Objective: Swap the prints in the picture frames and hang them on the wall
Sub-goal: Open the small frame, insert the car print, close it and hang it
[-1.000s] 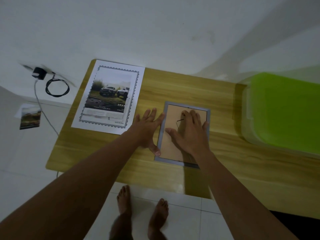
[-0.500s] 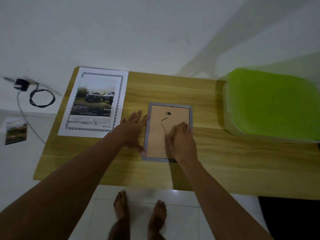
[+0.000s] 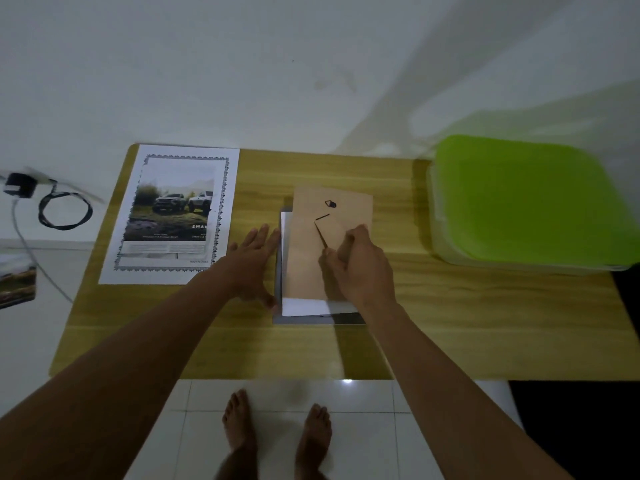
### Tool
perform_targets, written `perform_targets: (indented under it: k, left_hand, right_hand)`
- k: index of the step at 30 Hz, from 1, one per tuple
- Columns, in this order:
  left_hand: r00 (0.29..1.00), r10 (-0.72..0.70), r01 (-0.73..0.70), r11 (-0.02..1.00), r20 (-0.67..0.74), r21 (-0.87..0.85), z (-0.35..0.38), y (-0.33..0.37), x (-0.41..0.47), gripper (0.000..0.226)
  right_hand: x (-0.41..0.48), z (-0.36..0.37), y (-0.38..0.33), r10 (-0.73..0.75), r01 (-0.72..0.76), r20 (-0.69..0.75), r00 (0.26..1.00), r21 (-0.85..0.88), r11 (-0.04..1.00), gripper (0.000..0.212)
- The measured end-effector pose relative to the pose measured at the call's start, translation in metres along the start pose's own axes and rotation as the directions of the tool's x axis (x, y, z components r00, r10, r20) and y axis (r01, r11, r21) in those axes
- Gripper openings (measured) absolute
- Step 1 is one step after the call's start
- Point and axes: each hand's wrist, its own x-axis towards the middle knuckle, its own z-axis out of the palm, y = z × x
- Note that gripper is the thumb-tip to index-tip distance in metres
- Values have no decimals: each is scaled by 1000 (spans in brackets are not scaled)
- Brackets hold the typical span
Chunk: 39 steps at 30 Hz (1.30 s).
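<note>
Right hand (image 3: 360, 268) is curled around the brown backing board (image 3: 304, 265), which sits askew over the grey frame (image 3: 304, 320) mid-table, with a white sheet (image 3: 301, 306) peeking out underneath. Left hand (image 3: 252, 265) lies flat with fingers straight, right against the frame's left edge.

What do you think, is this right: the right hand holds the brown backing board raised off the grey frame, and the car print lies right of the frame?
Not quite. The head view shows the car print lying left of the grey frame, not right. The right hand does hold the brown backing board raised off it.
</note>
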Motion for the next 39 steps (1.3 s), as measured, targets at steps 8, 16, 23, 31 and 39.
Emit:
perform_targets:
  k: [8, 16, 23, 31, 39]
  left_hand:
    - [1000, 0, 0, 1000, 12, 17, 0, 2, 6, 142]
    - [1000, 18, -17, 999, 25, -29, 2, -5, 10, 140]
    - [1000, 27, -26, 999, 13, -26, 6, -9, 11, 139]
    - [1000, 20, -20, 1000, 14, -8, 5, -8, 12, 139]
    - [1000, 23, -23, 1000, 22, -17, 2, -8, 10, 141]
  right_hand:
    - [39, -37, -6, 16, -30, -103, 995, -144, 989, 36]
    - [106, -54, 14, 74, -107, -116, 990, -316, 943, 41]
    - [130, -37, 39, 111, -134, -83, 990, -383, 914, 37]
    - [128, -16, 61, 157, -137, 23, 987, -378, 916, 71]
    - [132, -23, 71, 175, -163, 2, 985, -351, 922, 67]
